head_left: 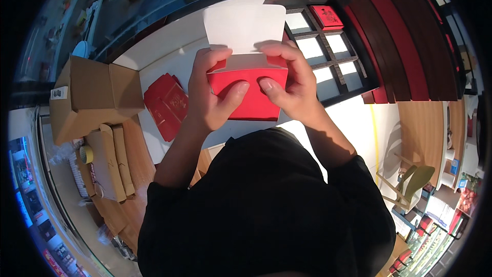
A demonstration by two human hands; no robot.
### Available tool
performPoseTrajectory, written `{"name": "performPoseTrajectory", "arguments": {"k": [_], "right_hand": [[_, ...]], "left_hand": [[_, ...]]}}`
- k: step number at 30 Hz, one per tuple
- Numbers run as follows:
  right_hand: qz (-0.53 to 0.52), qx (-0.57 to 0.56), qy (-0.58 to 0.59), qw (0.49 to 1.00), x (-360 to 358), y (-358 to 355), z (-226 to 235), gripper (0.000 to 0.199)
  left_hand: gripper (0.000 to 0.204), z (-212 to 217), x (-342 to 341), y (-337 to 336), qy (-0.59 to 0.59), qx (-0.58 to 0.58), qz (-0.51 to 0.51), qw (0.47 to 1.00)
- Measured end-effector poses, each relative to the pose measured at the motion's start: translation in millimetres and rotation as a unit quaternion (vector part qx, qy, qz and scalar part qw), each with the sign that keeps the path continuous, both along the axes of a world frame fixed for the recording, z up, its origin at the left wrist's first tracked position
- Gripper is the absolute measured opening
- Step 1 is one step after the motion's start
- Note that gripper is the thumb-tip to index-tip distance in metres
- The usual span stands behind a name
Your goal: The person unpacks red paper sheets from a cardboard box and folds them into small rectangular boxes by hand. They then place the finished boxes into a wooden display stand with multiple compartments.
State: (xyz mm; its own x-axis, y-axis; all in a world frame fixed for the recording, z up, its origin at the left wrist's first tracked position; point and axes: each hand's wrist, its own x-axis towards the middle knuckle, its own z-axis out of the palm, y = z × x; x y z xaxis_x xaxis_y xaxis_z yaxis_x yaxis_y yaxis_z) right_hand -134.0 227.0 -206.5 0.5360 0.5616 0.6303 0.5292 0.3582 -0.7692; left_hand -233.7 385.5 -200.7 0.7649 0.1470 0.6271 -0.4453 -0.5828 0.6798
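Between my two hands is a red carton (251, 103) with its white-lined lid flap (245, 26) standing up at the far side. My left hand (211, 90) grips its left side, thumb on the red front panel and fingers curled over the top edge. On the right side my right hand (293, 82) holds it the same way, with the thumb pressing the front. The two thumb tips sit a little apart. Left of the carton, flat red folded box pieces (167, 106) with gold print lie on the white table (154, 146).
A black divided tray (335, 64) with a small red box (327, 17) in one compartment stands at the far right. Beyond it are stacked dark and red panels (394, 36). An open cardboard box (105, 84) is at left, near a tape roll (86, 154). A chair (416, 182) stands lower right.
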Motion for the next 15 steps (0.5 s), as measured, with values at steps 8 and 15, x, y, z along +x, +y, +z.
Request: {"name": "performPoseTrajectory", "arguments": {"k": [8,15], "right_hand": [[-0.013,-0.089,-0.071,0.993,-5.9,-5.5,13.2,0.03],[0.011,0.028,0.107,0.994,-20.8,4.4,13.8,0.051]], "left_hand": [[0.025,-0.9,-12.7,17.8,0.052,0.009,-0.015,0.998],[0.028,11.4,-19.6,-3.2,0.028,-0.227,-0.007,0.973]]}}
